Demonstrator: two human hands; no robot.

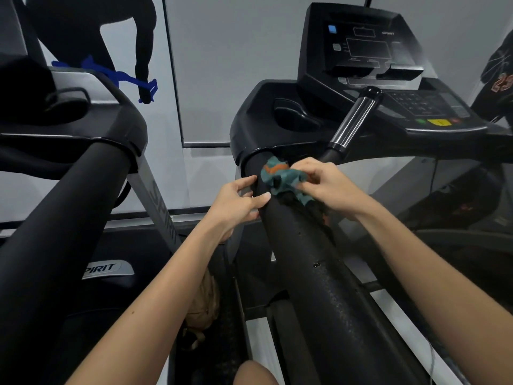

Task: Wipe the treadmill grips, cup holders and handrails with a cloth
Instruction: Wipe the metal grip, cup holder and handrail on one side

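The handrail step is in hand: the right hand (324, 184) pinches a bunched teal and orange cloth (283, 179) against the top end of the black padded handrail (319, 268), just below the console. The left hand (236, 201) touches the rail's side, fingers straight and slightly spread. Next, I judge, the cloth needs drawing down the rail under firm pressure; the cup holder (294, 115) and silver grip (352, 120) wait beyond.

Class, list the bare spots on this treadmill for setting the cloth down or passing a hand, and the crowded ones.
Free: the handrail below both hands; the cup holder, between rail collar and chrome grip. Crowded: the rail's top, where the left hand touches it and the right hand pinches the cloth.
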